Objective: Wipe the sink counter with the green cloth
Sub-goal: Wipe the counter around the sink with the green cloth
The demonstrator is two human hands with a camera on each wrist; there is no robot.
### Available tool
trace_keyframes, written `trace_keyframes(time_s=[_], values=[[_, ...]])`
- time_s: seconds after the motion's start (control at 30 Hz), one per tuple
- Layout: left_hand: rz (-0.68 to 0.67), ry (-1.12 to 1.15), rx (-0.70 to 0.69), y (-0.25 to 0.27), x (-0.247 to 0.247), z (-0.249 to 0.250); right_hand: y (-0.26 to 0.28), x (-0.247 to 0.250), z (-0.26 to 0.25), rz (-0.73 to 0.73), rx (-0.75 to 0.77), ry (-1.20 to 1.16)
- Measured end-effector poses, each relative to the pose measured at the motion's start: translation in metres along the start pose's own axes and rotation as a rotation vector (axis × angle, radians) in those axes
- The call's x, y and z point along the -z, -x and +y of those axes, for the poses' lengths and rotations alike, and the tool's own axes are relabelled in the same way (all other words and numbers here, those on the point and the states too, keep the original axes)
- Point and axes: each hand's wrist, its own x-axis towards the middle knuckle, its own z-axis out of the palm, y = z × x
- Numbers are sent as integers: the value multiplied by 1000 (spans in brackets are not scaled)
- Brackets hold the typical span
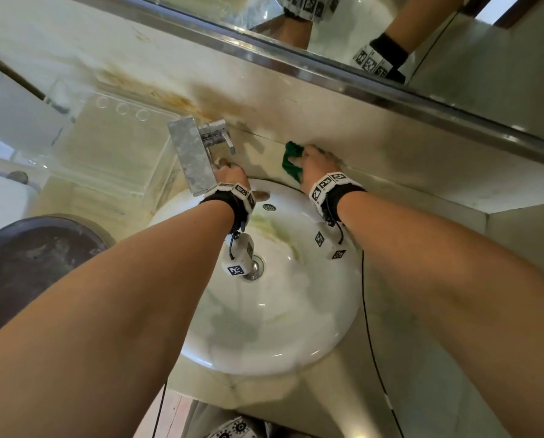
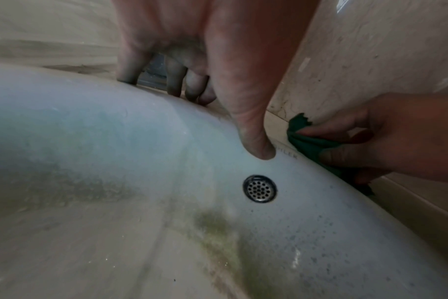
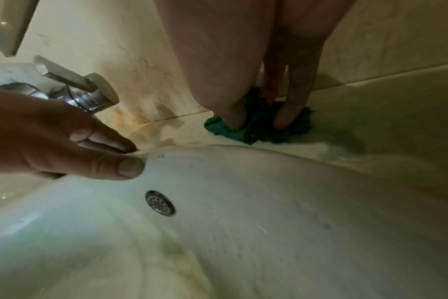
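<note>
1. The right hand [image 1: 318, 162] presses its fingers down on the bunched green cloth [image 1: 291, 159], centre right of the head view, on the surface [image 1: 390, 181] behind the sink [image 1: 343, 311].
2. The left hand [image 1: 229, 173] rests with relaxed fingers on the sink's rim below the faucet [image 1: 197, 153], holding nothing.

- Head view looks steeply down from above over both forearms onto the sink [image 1: 273, 311] and the desk behind it
- Left wrist view sits low and close inside the basin, facing its back rim
- Right wrist view likewise; both share the overflow hole [image 2: 260, 188]
</note>
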Motion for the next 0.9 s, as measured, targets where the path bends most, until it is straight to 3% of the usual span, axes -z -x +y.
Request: trace_keyframes(time_s=[0.17,0.4,0.53,0.9], values=[[-13,-23,-92,2,3,-4,9,-2,2,3,-9,-47],[6,71,-55,1,-2,-4,-7,-6,-51,72,80,-159],[-3,145,-32,-1,-3,-3,-5,-13,-48,97,58,-173],[7,37,-73,-1,-8,-7,37,-12,20,141,-333,-267]])
